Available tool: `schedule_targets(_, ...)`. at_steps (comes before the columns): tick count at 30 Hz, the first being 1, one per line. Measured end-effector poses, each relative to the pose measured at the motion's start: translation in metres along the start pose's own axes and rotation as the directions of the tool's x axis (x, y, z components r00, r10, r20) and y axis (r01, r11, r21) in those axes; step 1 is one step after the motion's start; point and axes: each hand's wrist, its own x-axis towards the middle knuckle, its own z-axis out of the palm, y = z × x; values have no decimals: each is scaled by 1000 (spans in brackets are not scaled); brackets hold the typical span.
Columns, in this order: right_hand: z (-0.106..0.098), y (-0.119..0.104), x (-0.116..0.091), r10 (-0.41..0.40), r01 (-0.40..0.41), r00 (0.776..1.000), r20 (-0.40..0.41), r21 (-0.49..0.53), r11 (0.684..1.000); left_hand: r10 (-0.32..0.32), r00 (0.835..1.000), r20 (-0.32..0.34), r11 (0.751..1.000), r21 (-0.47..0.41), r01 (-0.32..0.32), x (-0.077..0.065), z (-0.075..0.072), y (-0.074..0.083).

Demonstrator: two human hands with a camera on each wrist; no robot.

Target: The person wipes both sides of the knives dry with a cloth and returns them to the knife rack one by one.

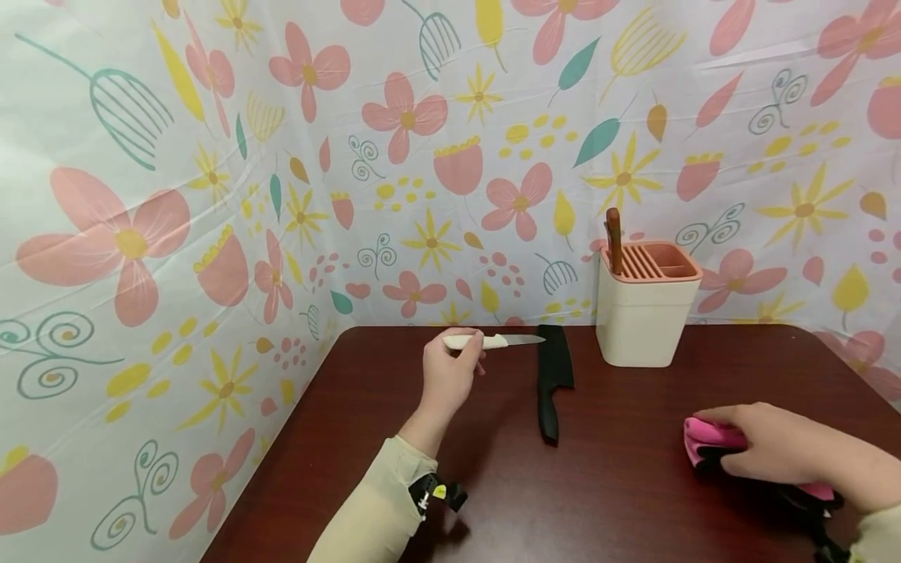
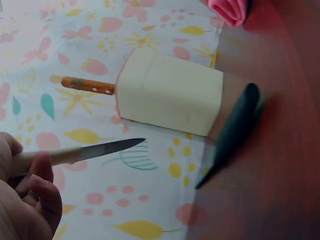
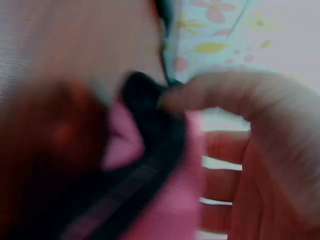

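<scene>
My left hand (image 1: 450, 371) pinches the pale handle of a small paring knife (image 1: 522, 340) above the table's far side. The blade points right, with its tip over a black cleaver (image 1: 556, 360) lying on the table. In the left wrist view the paring knife (image 2: 112, 148) shows clear of the cleaver (image 2: 237, 125). At the right, my right hand (image 1: 781, 442) grips a bunched pink and black cloth (image 1: 704, 438). The right wrist view shows the thumb over the cloth (image 3: 170, 200) and several fingers behind it, blurred.
A cream knife holder (image 1: 640, 324) with a slotted pink top stands at the back right. One brown-handled utensil (image 1: 615, 238) sticks up from its left side. The dark red table (image 1: 619, 500) meets a flower-patterned sheet (image 1: 422, 195) at the back and left.
</scene>
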Motion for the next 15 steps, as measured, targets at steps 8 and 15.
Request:
schedule_targets(8, -56, -2, 14, -19, 16, 989, -144, -21, 1000, 197, 977, 75, 975, 92, -204, 44, 21, 50)
schedule_targets(15, -107, 3, 41, -23, 16, 969, -246, -33, 999, 297, 928, 226, 920, 191, -341, 86, 59, 116)
